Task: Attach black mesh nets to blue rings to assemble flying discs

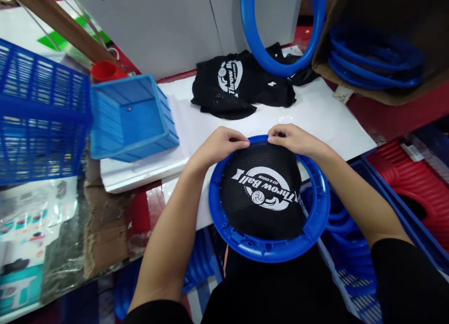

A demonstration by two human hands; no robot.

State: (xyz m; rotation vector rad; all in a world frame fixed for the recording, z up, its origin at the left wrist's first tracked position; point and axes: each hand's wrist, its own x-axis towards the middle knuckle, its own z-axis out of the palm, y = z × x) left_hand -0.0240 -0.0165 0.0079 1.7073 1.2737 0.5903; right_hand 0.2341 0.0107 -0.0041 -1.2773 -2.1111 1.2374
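Your ring (264, 251) is solid blue, and your mesh fabric (261, 223) is black with a dotty grid and a white logo (258, 198). You've also got a lighter blue bin (140, 99), a red cup (108, 71) and an off-white box (157, 29).

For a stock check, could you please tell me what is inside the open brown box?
Blue rings are stacked in the box; whatever lies beneath or behind them is hidden.

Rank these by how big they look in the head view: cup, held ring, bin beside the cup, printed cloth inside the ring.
1. Held ring, clearly largest
2. Bin and cloth, too alike to rank
3. Cup, smallest, though partly hidden behind the bin
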